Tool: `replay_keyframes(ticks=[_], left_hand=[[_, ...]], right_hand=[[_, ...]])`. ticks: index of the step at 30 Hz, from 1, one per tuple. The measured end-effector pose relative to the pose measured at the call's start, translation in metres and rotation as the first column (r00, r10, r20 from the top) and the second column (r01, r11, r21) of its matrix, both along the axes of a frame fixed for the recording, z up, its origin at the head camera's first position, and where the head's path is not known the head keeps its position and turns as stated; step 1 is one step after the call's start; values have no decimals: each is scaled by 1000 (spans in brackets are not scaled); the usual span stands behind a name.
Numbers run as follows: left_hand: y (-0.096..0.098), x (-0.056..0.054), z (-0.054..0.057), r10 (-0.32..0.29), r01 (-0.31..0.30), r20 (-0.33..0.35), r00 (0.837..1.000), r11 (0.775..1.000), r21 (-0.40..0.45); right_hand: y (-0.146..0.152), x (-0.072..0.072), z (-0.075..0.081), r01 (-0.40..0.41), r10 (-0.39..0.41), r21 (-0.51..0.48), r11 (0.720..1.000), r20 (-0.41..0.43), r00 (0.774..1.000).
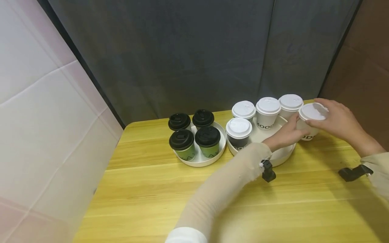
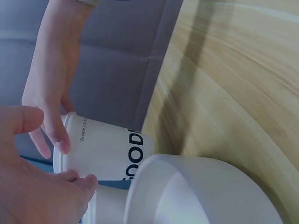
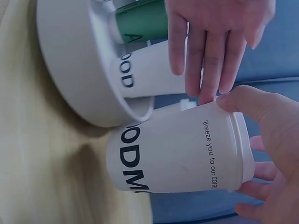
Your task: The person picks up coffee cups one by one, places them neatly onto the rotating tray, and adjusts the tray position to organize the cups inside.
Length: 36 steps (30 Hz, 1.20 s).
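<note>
My right hand point(image 1: 343, 121) grips a white paper cup point(image 3: 177, 149) round its white lid point(image 1: 313, 112), thumb on one side and fingers on the other. The cup is upright just right of the round white tray point(image 1: 281, 157), with black lettering on its side. Palm toward the cup, my left hand point(image 1: 287, 135) reaches over the tray with fingers fairly straight, its fingertips right at the cup near the lid in the right wrist view. On the tray stand several white-lidded cups point(image 1: 267, 111), one with a dark body point(image 1: 238, 140) at the front left.
Left of this tray, a smaller white tray point(image 1: 200, 163) bears several green cups point(image 1: 211, 150) with black lids. Both trays stand toward the back of the wooden table point(image 1: 146, 199). A dark grey panel point(image 1: 182, 57) rises behind, a brown one point(image 1: 364, 67) at right.
</note>
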<state>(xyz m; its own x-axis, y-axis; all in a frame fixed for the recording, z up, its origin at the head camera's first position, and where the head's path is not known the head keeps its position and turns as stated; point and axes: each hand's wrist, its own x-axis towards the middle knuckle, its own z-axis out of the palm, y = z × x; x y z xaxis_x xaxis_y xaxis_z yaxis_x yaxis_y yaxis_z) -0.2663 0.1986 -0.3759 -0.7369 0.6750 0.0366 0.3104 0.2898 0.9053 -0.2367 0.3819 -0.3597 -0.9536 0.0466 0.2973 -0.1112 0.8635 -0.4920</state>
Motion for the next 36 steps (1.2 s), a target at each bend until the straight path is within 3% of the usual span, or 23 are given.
replay_keyframes(ticks=[8,13,17,30,36], left_hand=[[-16,16,18,-56,54,-85,995,998,-26],[-31,27,28,-56,49,-122,991,997,-62],[-44,34,34,-93,83,-159,983,994,-69],[-80,60,39,-108,55,-262,959,978,-201],[-93,66,38,-94,32,-286,954,977,-213]], right_hand=[[-9,12,23,19,-19,45,999,8,1000],[-19,21,34,10,-8,54,998,-30,1000],[-30,29,40,1,2,56,998,-56,998],[-62,42,42,-51,61,60,997,-171,983],[-72,44,40,-67,75,47,997,-190,979]])
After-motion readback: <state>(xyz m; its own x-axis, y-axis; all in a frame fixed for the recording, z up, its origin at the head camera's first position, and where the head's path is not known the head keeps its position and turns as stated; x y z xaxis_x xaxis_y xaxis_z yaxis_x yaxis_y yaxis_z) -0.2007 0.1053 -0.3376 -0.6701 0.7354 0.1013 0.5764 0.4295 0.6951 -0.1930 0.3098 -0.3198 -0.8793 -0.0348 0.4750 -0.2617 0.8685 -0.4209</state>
